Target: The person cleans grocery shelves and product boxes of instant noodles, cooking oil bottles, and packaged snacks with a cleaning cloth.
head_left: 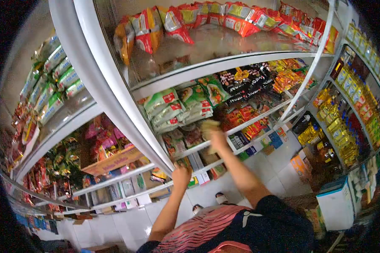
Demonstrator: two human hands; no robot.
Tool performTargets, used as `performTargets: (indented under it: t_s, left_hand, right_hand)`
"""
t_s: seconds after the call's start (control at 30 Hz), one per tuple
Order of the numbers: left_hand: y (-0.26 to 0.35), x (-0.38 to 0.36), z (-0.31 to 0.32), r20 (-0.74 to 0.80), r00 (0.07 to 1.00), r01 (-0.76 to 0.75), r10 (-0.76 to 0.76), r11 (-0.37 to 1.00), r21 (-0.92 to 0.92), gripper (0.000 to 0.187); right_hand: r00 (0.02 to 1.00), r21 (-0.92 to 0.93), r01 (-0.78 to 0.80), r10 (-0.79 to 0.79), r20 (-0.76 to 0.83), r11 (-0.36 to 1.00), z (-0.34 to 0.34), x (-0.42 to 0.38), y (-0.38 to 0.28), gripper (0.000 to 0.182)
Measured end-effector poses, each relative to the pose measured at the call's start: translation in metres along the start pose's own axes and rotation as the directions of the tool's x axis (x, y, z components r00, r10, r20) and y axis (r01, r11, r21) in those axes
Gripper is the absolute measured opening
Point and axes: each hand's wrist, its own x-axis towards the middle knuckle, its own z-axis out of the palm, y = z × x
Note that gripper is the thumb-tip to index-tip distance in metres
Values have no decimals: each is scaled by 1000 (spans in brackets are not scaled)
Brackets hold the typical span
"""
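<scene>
- Yellowish cloth (209,126), blurred, sits bunched in the right hand (217,140), beside green packets (169,109); exact finger placement cannot be told.
- The left hand (181,173) is curled closed on the white post (98,50).
- Black packets (244,82) lie right of the green packets, beneath a glass shelf (215,41).

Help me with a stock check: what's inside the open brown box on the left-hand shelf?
Shiny pink packets, with some yellow showing among them, lie in the box. Its front wall and the top packets hide whatever is lower down.
</scene>
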Motion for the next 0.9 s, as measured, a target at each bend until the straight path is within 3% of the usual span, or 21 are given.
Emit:
performTargets:
  t_s: [0.03,0.07,0.1,0.13,0.17,0.2,0.23,0.27,0.3,0.33,0.37,0.43,0.47,0.5,0.53,0.57,0.63,0.7,0.77,0.83,0.9]
  left_hand:
    - [-1,-1,-3,-9,1000,-27,27,1000,13,29]
    - [-1,0,-6,-4,1000,-18,18,999,-28,30]
    - [-6,1,-4,-8,1000,-24,24,999,-25,30]
    - [-10,0,2,-10,999,-35,34,999,-24,30]
    - [-10,-1,7,-7,999,-43,43,999,-29,31]
    - [-5,0,-1,-28,999,-25,22,996,-87,28]
    - [0,3,-15,16,998,59,-57,958,-282,24]
    - [-1,4,-20,-34,998,44,-60,937,-348,27]
    - [1,6,-23,-83,994,26,-65,914,-404,30]
    - [8,9,-25,-80,995,22,-59,918,-396,30]
    - [15,10,-25,-90,994,16,-63,892,-452,36]
    - [30,16,-19,-87,994,10,-62,864,-504,42]
    - [35,26,-13,-148,989,-85,23,901,-426,46]
    - [40,38,-5,-206,972,-179,112,923,-342,51]
    - [44,46,3,-137,986,-136,98,942,-308,53]
    - [46,52,16,-138,985,-138,100,941,-308,53]
    - [54,61,43,-178,980,-108,89,989,-97,57]
    - [73,61,54,-172,985,8,-17,999,-51,59]
    - [70,62,67,-273,961,58,-42,997,53,58]
    - [76,63,65,-271,958,97,-96,995,-10,58]
    - [82,63,61,-273,950,132,-149,988,-81,58]
  right_hand:
    - [997,-384,63,-74,-13,921,-18,18,29,25]
    - [997,-79,-18,12,-74,997,-32,38,79,21]
    - [987,-30,21,-25,-157,999,-54,47,95,19]
    - [964,-256,-99,29,-264,962,-67,58,105,17]
    - [953,-213,-204,143,-268,956,-84,51,71,16]
    - [937,-329,-241,130,-324,913,-63,59,87,14]
    - [920,-435,-281,110,-377,856,-40,67,105,11]
    - [948,-527,-141,-39,-316,838,-22,58,89,9]
    - [954,-455,-160,20,-299,876,-11,39,39,8]
    - [985,-371,-161,123,-123,915,12,36,20,9]
    - [990,-96,-118,109,-93,988,22,19,-16,13]
    - [892,-475,337,-437,-116,813,48,3,-18,22]
    - [893,-474,330,-433,-123,816,42,9,-8,22]
    - [910,-283,367,-405,-90,886,33,18,1,28]
    - [921,-80,382,-387,-49,921,21,27,7,35]
    - [971,-190,231,-213,112,954,-1,38,22,40]
    - [982,-129,189,-186,33,973,-63,61,47,38]
    - [969,-122,208,-222,-111,970,-105,93,112,35]
    - [980,292,172,-134,-146,941,-133,130,200,32]
    - [981,-144,117,-136,-134,983,-181,145,247,29]
    - [989,-247,55,-87,-121,967,-215,139,231,27]
